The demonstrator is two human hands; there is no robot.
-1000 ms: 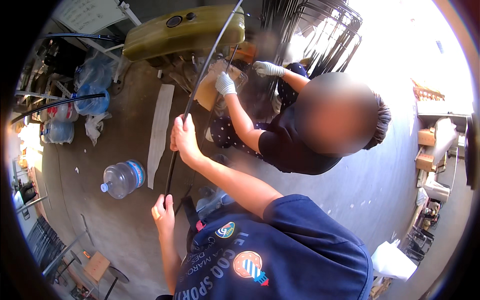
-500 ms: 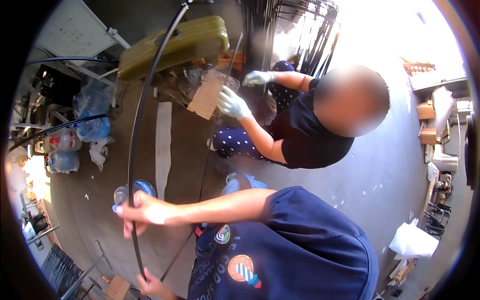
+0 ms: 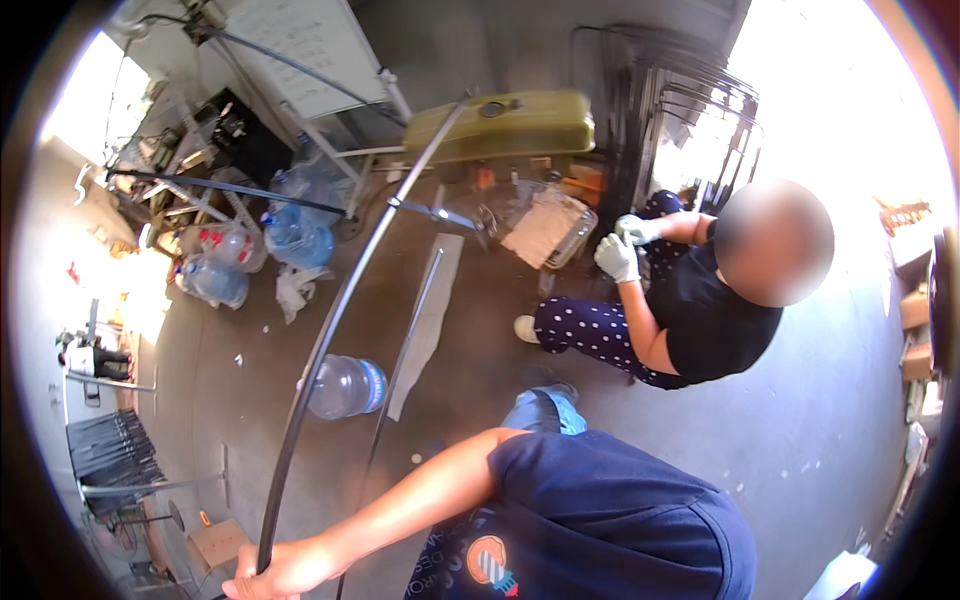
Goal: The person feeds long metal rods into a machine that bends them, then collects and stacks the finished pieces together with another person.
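My right hand (image 3: pixel 285 570), at the lower left edge of the picture, is closed around a long, slightly curved dark tube (image 3: pixel 325 345). From there the tube slants up and away to the right, and a shiny metal piece (image 3: pixel 430 211) shows near its far part. A second, thinner dark rod (image 3: pixel 408 345) runs beside it, with its lower part behind my forearm. My left hand is out of sight. Behind the tube, a large clear water bottle (image 3: pixel 345 388) lies on the floor.
To the right a person (image 3: pixel 720 330) crouches, white-gloved hands (image 3: pixel 622 250) close together. Farther off are an olive-green case (image 3: pixel 545 120), a rack of dark metal frames (image 3: pixel 690 110) and a piece of cardboard (image 3: pixel 545 228). Several bottles (image 3: pixel 300 238) stand left; a pale strip (image 3: pixel 438 300) lies on the floor.
The view has swung, shifting the surroundings rightward and down. My right hand is lower in the picture, still on the tube; my left hand has left view. The other person's gloved hands have come together.
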